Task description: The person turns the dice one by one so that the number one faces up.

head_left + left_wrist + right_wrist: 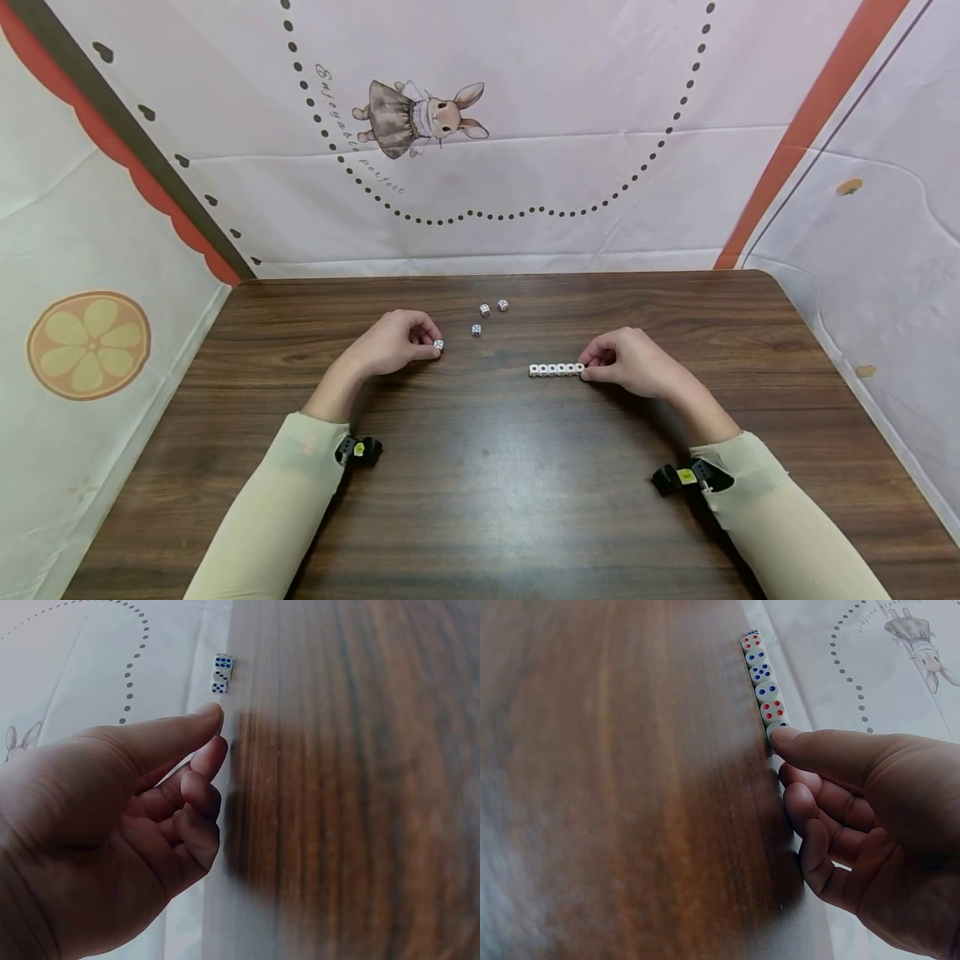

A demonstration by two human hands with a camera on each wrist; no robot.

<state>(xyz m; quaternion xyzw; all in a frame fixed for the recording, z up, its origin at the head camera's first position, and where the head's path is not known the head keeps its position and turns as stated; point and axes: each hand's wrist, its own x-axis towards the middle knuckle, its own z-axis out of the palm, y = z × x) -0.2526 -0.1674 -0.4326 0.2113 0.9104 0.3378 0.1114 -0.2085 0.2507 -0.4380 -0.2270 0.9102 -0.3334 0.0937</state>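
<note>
My left hand (393, 342) pinches a white die (438, 345) between thumb and fingertips at the tabletop; in the left wrist view the thumb hides it. To the right, a straight row of several white dice (552, 369) lies side by side, touching. My right hand (630, 362) pinches the die at the row's right end (775, 730), thumb on its near side. Red and blue pips show on the row's near faces in the right wrist view. Both hands' other fingers are curled inward.
Three loose dice stand farther back between the hands: one (476, 331) nearer, with another die (484, 310) and a third die (503, 306) behind it. The brown wood-grain table (480, 483) ends at a printed fabric backdrop (555, 167).
</note>
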